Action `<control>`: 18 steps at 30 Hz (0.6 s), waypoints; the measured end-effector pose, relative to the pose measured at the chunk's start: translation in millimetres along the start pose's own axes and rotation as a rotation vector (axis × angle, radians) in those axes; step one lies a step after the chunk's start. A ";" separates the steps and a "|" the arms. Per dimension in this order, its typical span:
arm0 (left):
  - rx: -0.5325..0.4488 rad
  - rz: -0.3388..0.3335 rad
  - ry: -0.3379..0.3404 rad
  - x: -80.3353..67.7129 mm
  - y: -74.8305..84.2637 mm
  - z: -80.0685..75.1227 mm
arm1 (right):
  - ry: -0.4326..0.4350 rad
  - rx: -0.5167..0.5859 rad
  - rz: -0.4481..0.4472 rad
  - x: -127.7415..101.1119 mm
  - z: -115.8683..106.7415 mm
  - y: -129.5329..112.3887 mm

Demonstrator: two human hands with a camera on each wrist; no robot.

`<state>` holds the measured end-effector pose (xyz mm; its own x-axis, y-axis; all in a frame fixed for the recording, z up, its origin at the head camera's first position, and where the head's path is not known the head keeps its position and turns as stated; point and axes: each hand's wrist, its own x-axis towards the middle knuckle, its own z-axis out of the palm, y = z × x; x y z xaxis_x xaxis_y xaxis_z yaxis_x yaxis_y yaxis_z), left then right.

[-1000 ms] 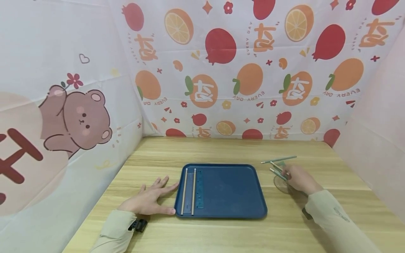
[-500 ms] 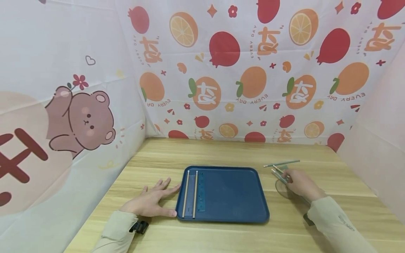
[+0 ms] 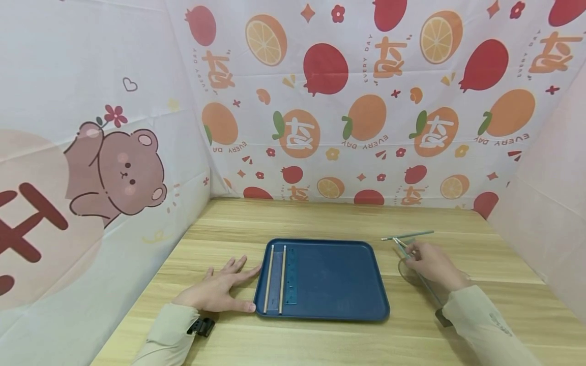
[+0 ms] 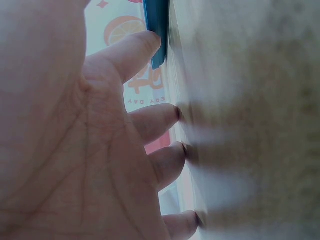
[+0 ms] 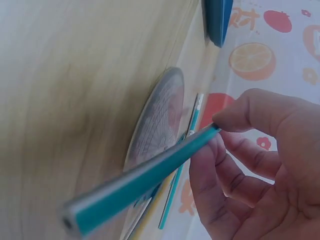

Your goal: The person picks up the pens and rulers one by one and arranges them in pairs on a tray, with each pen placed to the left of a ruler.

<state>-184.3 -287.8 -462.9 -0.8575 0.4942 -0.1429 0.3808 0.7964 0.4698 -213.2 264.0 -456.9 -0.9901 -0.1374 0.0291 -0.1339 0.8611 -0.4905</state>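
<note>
Right hand (image 3: 432,264) pinches a teal pencil (image 5: 145,177) between thumb and fingers; the wrist view shows the thumb tip on one end of the pencil and the other fingers curled beneath it. In the head view the pencil runs from the fingers back toward the sleeve, slanted over the table (image 3: 320,218), to the right of the tray (image 3: 339,277) and apart from it. Under the hand lies a clear protractor (image 5: 157,117), flat on the wood. Just beyond the fingers lie more pencils (image 3: 407,236), one stretched crosswise, another angled beneath the fingertips; whether these touch the hand cannot be told.

Left hand (image 3: 217,290) rests palm down on the table, fingers straight and spread, holding nothing. Its thumb tip lies against the tray's near left corner; the left wrist view shows the thumb touching the blue rim, with the other fingertips pressed on the wood.

Tray is blue, rectangular, with rounded corners, and sits at mid-table. Along its left side lie two pale sticks (image 3: 267,278), parallel and lengthwise, with a blue ruler (image 3: 290,277) just to their right, also lengthwise. Printed cloth with fruit and a bear (image 3: 119,173) walls the table on three sides.
</note>
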 end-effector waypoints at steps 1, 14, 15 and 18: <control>0.001 0.003 0.002 -0.1 0.1 -0.1 | 0.002 0.005 0.006 -0.1 -0.1 -1.6; 0.007 0.005 0.010 -0.9 1.2 0.4 | 0.020 0.103 0.022 -0.1 4.0 -19.5; 0.007 0.004 0.010 -0.9 1.1 0.5 | 0.016 0.118 0.025 0.1 4.0 -20.9; 0.010 0.000 0.011 -0.7 0.7 0.8 | -0.001 0.160 0.036 0.9 4.4 -24.8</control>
<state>-183.1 -287.3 -463.2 -0.8611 0.4905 -0.1337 0.3840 0.7998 0.4614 -210.6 240.4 -448.5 -0.9941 -0.1081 0.0083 -0.0897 0.7764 -0.6238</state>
